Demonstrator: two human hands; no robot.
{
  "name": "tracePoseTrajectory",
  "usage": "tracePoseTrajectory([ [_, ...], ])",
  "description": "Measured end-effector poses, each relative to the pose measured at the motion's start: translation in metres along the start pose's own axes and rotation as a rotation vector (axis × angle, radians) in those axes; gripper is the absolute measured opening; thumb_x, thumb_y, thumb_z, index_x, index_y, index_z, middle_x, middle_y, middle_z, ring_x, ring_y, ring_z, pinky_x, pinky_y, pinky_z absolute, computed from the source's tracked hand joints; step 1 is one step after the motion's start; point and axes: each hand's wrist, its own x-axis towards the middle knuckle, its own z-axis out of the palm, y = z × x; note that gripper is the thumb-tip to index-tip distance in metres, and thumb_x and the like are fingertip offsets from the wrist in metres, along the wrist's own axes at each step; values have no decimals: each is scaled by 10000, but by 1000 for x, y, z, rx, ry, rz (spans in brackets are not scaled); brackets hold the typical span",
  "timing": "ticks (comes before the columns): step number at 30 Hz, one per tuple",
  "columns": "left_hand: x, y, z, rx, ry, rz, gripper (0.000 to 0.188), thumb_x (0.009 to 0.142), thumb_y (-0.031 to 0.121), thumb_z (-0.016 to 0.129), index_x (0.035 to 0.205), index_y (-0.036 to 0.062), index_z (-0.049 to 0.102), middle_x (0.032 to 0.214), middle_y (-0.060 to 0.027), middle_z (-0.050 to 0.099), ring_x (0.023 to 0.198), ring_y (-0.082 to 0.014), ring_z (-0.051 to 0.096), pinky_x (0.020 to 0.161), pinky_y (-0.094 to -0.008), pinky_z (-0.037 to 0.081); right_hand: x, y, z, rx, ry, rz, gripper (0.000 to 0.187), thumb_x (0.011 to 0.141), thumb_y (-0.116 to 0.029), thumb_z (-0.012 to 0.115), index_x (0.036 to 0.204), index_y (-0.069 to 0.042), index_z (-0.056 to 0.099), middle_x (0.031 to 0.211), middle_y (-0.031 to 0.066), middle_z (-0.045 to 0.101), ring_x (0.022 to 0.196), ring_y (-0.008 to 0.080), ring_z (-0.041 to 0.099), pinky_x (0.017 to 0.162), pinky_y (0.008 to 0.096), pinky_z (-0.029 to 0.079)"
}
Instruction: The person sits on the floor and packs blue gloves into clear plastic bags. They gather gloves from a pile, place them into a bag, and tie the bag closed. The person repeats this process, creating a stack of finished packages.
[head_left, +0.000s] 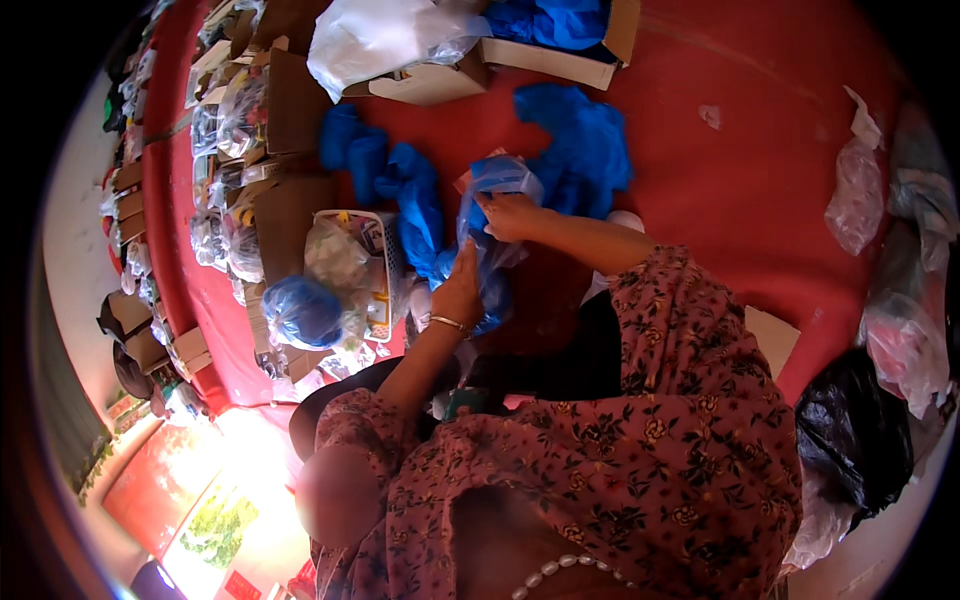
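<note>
Both of my hands are at a clear plastic bag (505,175) with something blue inside it or right behind it. My right hand (508,218) closes on the bag's upper part, its fingers bent inward. Lower and to the left, my left hand (458,290) grips the bag's side, with a bangle at the wrist. Left of the bag lies a bunched blue cloth-like piece (415,205). A larger crumpled blue piece (580,150) is spread beyond my right hand. What the bag fully contains is partly hidden by my fingers.
A white plastic basket (388,255) with bagged items stands at the left, beside a round blue bundle (302,312) in clear plastic. Open cardboard boxes (550,62) sit at the far side on red floor covering (740,130). A black plastic bag (855,430) lies at the right.
</note>
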Motion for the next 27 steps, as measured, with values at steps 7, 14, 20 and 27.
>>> tracePoseTrajectory([
  [7, -6, -18, 5, -251, 33, -80, 914, 637, -6, 517, 1400, 154, 40, 1129, -297, 485, 967, -443, 517, 812, -490, 425, -18, 29, -91, 714, -148, -101, 250, 790, -252, 588, 814, -4, 611, 684, 130, 596, 584, 196, 591, 610, 329, 489],
  [14, -7, -20, 1, -224, -3, -139, 882, 689, -6, 519, 1402, 230, 58, 1017, -280, 543, 929, -431, 542, 798, -490, 424, -52, 101, -102, -459, 656, 304, 488, 707, -200, 686, 1160, -150, 508, 1075, 230, 530, 948, 323, 556, 757, 408, 472],
  [20, -12, -25, 7, -302, 73, -144, 854, 708, -6, 535, 1398, 217, 85, 1116, -288, 513, 920, -451, 545, 731, -485, 440, -68, 163, -73, 86, 495, 516, 604, 695, -96, 621, 1268, -172, 445, 1173, 237, 490, 961, 347, 544, 774, 402, 461],
  [27, -2, -27, 3, -234, 200, -31, 869, 716, 15, 588, 1398, 190, 79, 1097, -293, 524, 944, -448, 541, 736, -484, 454, -108, 191, -84, 772, 710, 620, 492, 681, 38, 481, 1142, -99, 584, 824, 87, 609, 627, 154, 545, 568, 247, 445],
])
